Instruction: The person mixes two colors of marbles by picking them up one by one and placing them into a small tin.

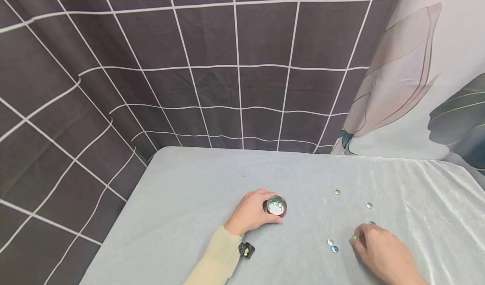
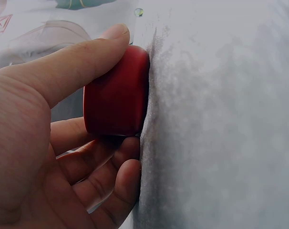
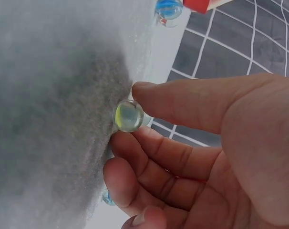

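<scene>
In the head view my left hand [image 1: 251,211] grips a small round cup [image 1: 276,205] that stands on the cloth, thumb on the near side and fingers behind. The left wrist view shows its red outer wall [image 2: 118,93]. Its inside is shiny; I cannot tell whether the pale spots there are contents or reflections. Farther right, my right hand [image 1: 384,251] pinches a clear marble [image 3: 129,115] with a yellow-green streak between thumb and fingers, low at the cloth. Left of that hand lie a whitish marble [image 1: 331,242] and a blue marble [image 1: 335,249], close together.
Beyond the right hand are a green marble [image 1: 337,192], a clear marble [image 1: 369,205] and a darker one [image 1: 372,223], partly hidden behind the fingers. Pale cloth [image 1: 197,179] covers the table. A dark gridded curtain [image 1: 212,87] hangs behind, with a leaf-patterned one [image 1: 401,108] at right.
</scene>
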Available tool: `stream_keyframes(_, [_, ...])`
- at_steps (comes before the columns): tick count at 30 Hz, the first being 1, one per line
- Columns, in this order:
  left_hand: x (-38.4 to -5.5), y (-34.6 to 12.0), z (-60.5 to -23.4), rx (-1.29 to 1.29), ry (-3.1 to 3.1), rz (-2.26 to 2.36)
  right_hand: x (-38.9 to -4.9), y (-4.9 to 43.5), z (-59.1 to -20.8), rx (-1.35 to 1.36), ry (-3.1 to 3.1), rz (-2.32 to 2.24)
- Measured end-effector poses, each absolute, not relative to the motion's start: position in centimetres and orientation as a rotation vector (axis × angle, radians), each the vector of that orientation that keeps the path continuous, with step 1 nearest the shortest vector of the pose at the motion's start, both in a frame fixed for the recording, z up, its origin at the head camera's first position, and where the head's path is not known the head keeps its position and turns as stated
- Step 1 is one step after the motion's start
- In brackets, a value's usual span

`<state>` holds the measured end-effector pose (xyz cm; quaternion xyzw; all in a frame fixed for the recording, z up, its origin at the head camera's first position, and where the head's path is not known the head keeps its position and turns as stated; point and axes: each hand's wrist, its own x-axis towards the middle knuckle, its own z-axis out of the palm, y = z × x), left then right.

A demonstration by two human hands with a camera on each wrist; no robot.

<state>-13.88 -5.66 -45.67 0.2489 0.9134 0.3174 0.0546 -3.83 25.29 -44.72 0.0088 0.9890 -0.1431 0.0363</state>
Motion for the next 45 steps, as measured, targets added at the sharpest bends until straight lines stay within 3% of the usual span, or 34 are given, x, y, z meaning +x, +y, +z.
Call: stream_keyframes(45, [-13.81,-5.62,-45.5,0.76,2.768,0.982,-3.88,24.72,-43.91,-0.042,3.16,-0.467])
